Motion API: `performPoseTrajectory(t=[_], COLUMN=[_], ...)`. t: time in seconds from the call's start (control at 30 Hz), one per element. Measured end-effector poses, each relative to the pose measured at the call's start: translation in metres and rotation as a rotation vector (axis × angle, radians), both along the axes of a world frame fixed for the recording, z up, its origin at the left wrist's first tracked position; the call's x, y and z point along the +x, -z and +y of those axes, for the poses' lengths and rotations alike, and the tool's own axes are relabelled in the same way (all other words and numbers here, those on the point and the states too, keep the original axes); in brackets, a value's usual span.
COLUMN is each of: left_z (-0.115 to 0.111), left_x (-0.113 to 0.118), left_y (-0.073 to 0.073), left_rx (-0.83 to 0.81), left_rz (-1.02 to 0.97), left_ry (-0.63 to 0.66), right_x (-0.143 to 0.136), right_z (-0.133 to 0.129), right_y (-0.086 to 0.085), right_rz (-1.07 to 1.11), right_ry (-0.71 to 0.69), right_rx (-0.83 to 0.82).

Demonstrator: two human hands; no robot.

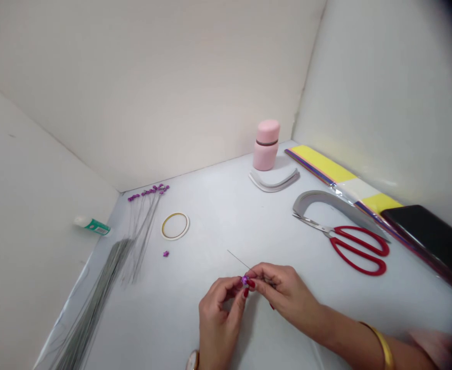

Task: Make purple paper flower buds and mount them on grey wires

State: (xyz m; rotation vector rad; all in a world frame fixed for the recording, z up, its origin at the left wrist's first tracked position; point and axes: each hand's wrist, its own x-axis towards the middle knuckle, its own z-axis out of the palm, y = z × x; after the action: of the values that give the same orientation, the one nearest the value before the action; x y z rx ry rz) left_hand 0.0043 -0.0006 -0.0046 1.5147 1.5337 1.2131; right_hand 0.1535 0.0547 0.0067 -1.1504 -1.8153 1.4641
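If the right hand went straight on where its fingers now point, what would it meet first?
The right hand would probably meet the small purple piece at its fingertips, then the left hand; exact depth is unclear from this view.

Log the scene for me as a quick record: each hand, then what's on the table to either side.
Left hand: pinching a small purple piece
Right hand: thumb at that piece, thin wire jutting from its fingers
Wire joined to piece: cannot tell
Table, left: purple-tipped stems, grey wire bundle, tape roll, loose purple piece
Table, right: red-handled scissors, curved grey strips
At back wall: pink container
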Motion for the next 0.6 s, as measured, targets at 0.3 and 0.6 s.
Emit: performPoseTrajectory(t=[0.3, 0.6], left_z=[-0.002, -0.001], left_x=[-0.002, 0.0], left_y=[0.001, 0.005], left_rx=[0.087, 0.171], left_rz=[0.146, 0.271], left_ry=[-0.015, -0.033], right_x=[0.001, 0.001], right_z=[0.002, -0.003], right_y=[0.003, 0.014], right_rz=[-0.094, -0.155], right_ry=[-0.109, -0.18], right_rx=[0.255, 0.453])
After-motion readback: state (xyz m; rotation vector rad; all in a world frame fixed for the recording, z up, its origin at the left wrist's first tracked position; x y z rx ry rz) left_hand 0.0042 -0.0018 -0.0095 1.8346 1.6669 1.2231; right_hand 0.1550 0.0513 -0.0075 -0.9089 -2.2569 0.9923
